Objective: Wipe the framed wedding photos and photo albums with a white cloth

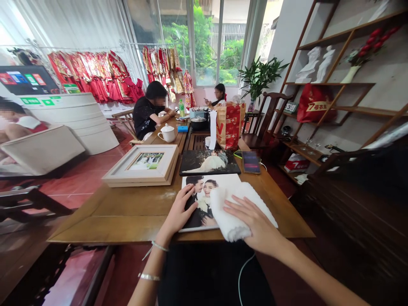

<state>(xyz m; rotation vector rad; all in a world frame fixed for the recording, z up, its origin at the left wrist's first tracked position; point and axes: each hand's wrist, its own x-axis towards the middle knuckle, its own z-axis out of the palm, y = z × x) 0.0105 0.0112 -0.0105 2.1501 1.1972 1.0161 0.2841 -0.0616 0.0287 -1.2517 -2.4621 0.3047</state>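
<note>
A glossy wedding photo panel (204,187) lies at the near edge of the wooden table (134,212). My left hand (179,212) rests flat on its left side, fingers spread, holding it down. My right hand (255,223) lies palm down, fingers stretched, on a folded white towel (237,208) that covers the panel's right part. Just beyond lies a second, darker photo panel (208,162). A stack of white picture frames (143,165) sits to the left.
A phone (251,162) lies right of the dark panel. Farther along are a white teapot (167,133), a red gift bag (230,124) and a tea tray. Two people sit at the far end. Shelves stand right; red dresses hang behind.
</note>
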